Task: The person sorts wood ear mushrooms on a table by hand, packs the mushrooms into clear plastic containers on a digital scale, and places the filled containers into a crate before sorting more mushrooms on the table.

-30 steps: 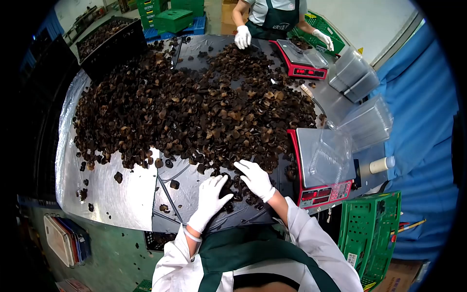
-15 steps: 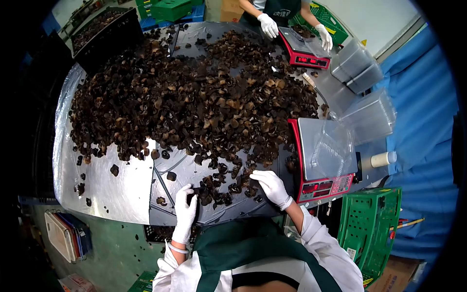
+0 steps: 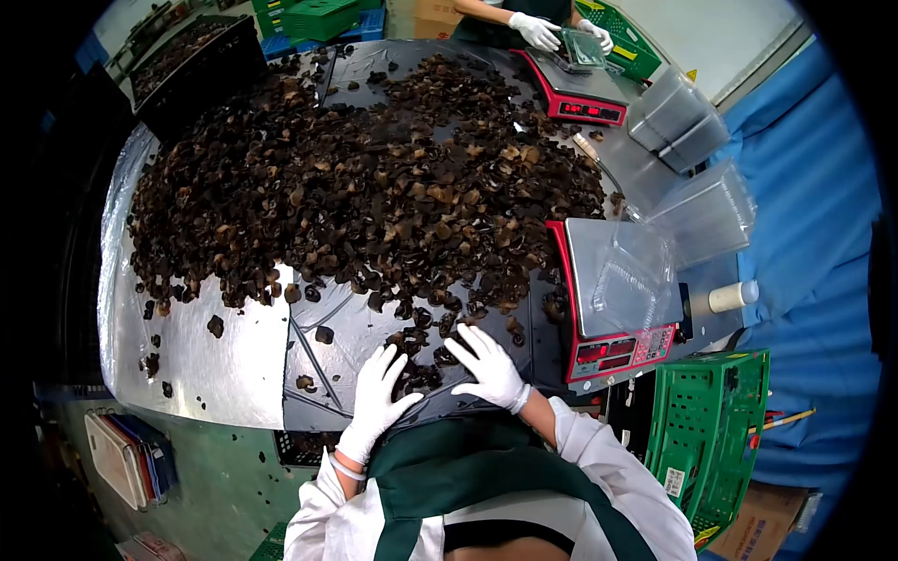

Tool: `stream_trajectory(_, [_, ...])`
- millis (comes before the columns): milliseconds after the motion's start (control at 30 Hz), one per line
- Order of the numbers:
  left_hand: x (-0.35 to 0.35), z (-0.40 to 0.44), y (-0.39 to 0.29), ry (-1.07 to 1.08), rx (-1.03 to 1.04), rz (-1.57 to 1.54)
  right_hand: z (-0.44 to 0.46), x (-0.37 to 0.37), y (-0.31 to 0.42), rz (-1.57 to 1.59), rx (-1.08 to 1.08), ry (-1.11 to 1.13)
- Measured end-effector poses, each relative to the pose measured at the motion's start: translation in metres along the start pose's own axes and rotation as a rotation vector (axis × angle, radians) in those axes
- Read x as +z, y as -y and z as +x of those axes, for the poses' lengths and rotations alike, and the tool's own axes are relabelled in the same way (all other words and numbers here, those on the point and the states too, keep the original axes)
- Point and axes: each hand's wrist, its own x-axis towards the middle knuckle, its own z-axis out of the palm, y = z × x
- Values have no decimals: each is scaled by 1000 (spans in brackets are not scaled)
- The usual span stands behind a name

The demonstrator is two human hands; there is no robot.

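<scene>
The gloved left hand (image 3: 377, 402) and right hand (image 3: 496, 376), fingers spread wide, flank a small clump of dark fungus (image 3: 420, 377), which could spill off the table (image 3: 248, 374) near the wrists if dragged too far.

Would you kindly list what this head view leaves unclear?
Head view: co-worker's head, cut off by top edge.
Head view: palms of left hand and right hand, hidden by their backs.
Head view: near scale's digits, too small.
Head view: tabletop beneath dark heap, covered by it.
</scene>
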Motion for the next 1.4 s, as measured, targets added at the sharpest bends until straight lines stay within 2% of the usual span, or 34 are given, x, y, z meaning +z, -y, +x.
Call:
stream_trajectory(167, [1, -21, 28, -152, -204, -85, 60, -8, -3, -109, -11, 22])
stream_trajectory(267, [-14, 2, 20, -95, -140, -26, 82, 7, -7, -80, -37, 120])
stream_trajectory(400, [-7, 22, 30, 47, -24, 7, 82, 16, 3, -28, -220, 145])
stream_trajectory(533, [-6, 2, 32, 74, 2, -75, 74, 10, 22, -89, -203, 299])
stream_trajectory(700, [9, -6, 23, -21, -5, 0, 89, 20, 34, -246, -250, 211])
stream_trajectory(833, [18, -4, 25, -132, -6, -19, 83, 37, 25, -185, -287, 47])
stream_trajectory(967, [23, 7, 17, -205, -68, -5, 78, 42, 24, -220, -236, 45])
stream_trajectory(1067, [21, 31, 11, -219, -146, -176, 83, 42, 14, 7, -53, -3])
stream_trajectory(1100, [21, 41, 12, -241, -170, -395, 85, 39, 11, 126, -37, -124])
stream_trajectory(1167, [18, 56, 10, -185, -551, -1107, 87, 32, -1, 487, 75, -187])
stream_trajectory(1200, [17, 63, 13, -149, -659, -1356, 86, 25, -1, 713, 218, -173])
stream_trajectory(1233, [14, 68, 9, -157, -700, -1641, 85, 18, -3, 1236, 452, -54])
stream_trajectory(1300, [19, 78, 5, -187, -770, -2018, 78, -2, 0, 1747, 739, -167])
stream_trajectory(1333, [21, 85, -3, -175, -743, -2113, 74, -4, -1, 1936, 812, -238])
stream_trajectory(1400, [17, 96, -29, -168, -746, -2231, 59, -13, -17, 2222, 757, -128])
